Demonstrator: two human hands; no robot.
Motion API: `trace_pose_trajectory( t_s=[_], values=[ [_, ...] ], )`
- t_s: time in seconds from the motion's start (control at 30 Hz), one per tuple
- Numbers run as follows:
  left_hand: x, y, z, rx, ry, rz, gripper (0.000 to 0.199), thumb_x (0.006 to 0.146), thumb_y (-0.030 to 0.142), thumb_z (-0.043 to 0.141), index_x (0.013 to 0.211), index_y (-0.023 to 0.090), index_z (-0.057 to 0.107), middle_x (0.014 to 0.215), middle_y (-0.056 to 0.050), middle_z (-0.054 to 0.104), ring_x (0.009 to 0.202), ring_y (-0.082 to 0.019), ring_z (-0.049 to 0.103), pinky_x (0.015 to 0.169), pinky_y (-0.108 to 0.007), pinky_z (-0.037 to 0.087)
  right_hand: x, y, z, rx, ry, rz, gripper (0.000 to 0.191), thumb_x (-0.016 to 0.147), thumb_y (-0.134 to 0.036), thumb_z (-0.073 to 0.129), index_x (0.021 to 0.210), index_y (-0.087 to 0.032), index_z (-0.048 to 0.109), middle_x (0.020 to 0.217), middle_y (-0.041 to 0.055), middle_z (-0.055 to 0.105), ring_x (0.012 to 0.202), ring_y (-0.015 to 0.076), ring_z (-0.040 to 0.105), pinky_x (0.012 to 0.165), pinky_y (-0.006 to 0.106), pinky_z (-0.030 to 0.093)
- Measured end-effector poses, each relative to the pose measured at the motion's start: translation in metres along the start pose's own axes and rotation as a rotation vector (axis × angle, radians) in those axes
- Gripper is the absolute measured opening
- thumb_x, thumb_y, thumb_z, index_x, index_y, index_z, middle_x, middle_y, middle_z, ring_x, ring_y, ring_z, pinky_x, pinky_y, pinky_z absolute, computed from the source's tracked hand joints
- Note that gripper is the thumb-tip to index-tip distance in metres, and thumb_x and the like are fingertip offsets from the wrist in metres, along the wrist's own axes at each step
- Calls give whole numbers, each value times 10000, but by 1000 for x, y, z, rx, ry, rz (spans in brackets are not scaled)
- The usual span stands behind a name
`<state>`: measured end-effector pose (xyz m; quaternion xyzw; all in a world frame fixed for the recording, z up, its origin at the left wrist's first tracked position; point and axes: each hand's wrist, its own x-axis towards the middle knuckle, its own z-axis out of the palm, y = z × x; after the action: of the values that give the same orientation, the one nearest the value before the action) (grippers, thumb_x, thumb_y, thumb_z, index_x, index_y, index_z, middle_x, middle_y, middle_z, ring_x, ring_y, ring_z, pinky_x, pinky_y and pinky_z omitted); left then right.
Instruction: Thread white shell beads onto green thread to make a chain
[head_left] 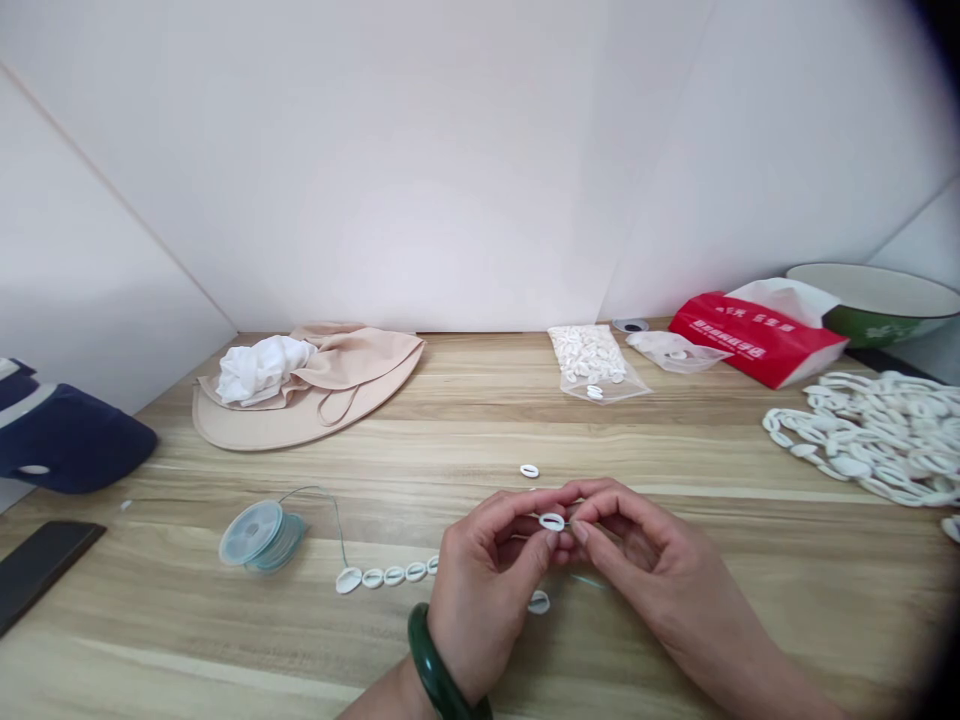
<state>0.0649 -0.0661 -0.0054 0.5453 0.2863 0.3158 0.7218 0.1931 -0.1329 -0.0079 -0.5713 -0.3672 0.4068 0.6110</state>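
Observation:
My left hand [491, 575], with a green bangle [435, 665] at its wrist, pinches a white cowrie shell [552, 522]. Close against it, my right hand [645, 555] has thumb and forefinger pressed together on a thin pale-green cord at the shell's right side. The cord's end [589, 580] shows below the right fingers. A row of strung shells [394, 576] lies to the left, partly hidden behind my left hand, and its cord runs to a spool [262, 537]. One loose shell [529, 471] lies beyond my hands, another [538, 602] just below them.
At the back are a beige hat [360, 385] with white cloth, a bag of shells [589, 360], a smaller bag [675, 352], a red tissue pack [757, 340] and a green bowl [877, 325]. A heap of strung shells [892, 435] lies right; a dark blue item [75, 440] and black object [45, 570] left.

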Motion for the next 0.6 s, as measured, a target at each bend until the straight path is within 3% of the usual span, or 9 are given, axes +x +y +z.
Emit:
trace_pose_trajectory(
  t_s=[0.17, 0.37, 0.6],
  values=[
    [0, 2, 0, -21, 2, -3, 236, 763, 130, 641, 990, 160, 702, 1001, -95, 700, 790, -168, 681, 760, -266, 562, 1, 6, -1, 20, -26, 10, 159, 734, -316, 682, 679, -185, 611, 908, 51, 570, 820, 174, 615, 693, 275, 567],
    [2, -2, -2, 26, 13, 8, 232, 769, 148, 632, 984, 175, 714, 1007, -103, 712, 870, -230, 685, 800, -336, 560, 2, 15, -6, -32, -62, -11, 108, 779, -298, 646, 738, -201, 670, 991, 65, 581, 893, 187, 614, 745, 290, 569],
    [4, -8, -8, 178, 9, 123, 277, 776, 124, 603, 998, 244, 720, 1018, -67, 716, 895, -214, 681, 788, -301, 560, 5, 18, -6, 131, -84, 68, 129, 730, -326, 696, 726, -197, 698, 1012, 47, 576, 816, 185, 652, 758, 326, 569]
  ],
)
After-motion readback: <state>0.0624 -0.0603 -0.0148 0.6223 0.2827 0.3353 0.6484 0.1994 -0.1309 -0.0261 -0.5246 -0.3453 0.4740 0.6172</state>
